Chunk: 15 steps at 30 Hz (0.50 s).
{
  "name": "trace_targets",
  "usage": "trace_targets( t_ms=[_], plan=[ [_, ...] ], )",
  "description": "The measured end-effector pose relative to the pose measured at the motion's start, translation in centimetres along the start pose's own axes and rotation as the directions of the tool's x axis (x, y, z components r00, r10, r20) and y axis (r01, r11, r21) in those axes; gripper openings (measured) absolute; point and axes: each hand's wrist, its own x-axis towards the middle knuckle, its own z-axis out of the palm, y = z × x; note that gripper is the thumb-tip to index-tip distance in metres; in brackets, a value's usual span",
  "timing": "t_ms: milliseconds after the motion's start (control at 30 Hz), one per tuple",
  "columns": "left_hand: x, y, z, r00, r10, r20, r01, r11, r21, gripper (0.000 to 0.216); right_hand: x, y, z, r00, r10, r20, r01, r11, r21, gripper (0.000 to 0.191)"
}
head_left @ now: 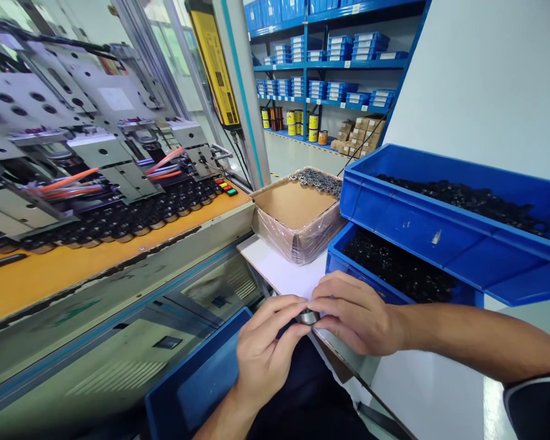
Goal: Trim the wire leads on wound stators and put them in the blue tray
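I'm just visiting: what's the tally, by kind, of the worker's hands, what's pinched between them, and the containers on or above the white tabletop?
Hands: 2 (left hand, right hand)
Small round metal piece: 1
Blue bins: 2 (upper bin, lower bin)
Cardboard box: 1
Total: 6

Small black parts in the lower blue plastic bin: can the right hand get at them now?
Likely yes: the right hand is near the lower bin, and nearer black parts lie uncovered. But the upper blue plastic bin likely overhangs some, and the fingers hold a round silver metal part.
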Motion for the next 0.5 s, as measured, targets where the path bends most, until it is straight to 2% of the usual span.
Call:
trace_targets(
  t_ms=[100,167,200,233,300,333,367,433,500],
  plan=[
    [0.0,0.2,-0.2,0.999,0.045,-0.005,-0.044,0.996,0.077,0.03,0.1,0.0,0.1,0.999,0.036,0.012,-0.035,0.999,-0.023,0.022],
    [0.5,0.0,-1.7,0.996,0.088,-0.023,-0.081,0.976,0.203,0.026,-0.1,0.1,-0.4,0.995,0.086,0.053,-0.08,0.992,-0.092,0.028],
    [0.9,-0.2,-3.1,0.993,0.108,-0.046,-0.09,0.95,0.3,0.022,-0.4,0.4,-0.9,0.991,0.11,0.077,-0.099,0.985,-0.141,0.031],
    [1.5,-0.6,-5.0,0.991,0.114,-0.074,-0.073,0.906,0.417,0.017,-0.8,0.9,-1.5,0.987,0.13,0.098,-0.11,0.976,-0.19,0.033],
    [2.9,-1.4,-10.2,0.986,0.048,-0.158,0.07,0.748,0.661,0.012,-2.1,2.7,-3.1,0.984,0.146,0.107,-0.109,0.951,-0.289,0.032],
    [3.7,-1.8,-13.1,0.974,-0.051,-0.222,0.205,0.618,0.759,0.014,-3.1,4.0,-4.0,0.981,0.163,0.106,-0.118,0.932,-0.342,0.03],
    [4.5,-2.2,-16.2,0.934,-0.169,-0.314,0.356,0.451,0.818,0.017,-4.1,5.4,-4.8,0.976,0.18,0.121,-0.119,0.912,-0.392,0.027],
    [6.2,-3.3,-21.7,0.883,-0.253,-0.396,0.462,0.31,0.831,0.017,-6.8,8.5,-6.0,0.943,0.272,0.193,-0.154,0.868,-0.473,0.023],
    [7.8,-4.8,-25.9,0.836,-0.325,-0.442,0.52,0.211,0.828,0.01,-9.8,11.4,-6.3,0.912,0.323,0.253,-0.17,0.859,-0.483,0.024]
  ],
)
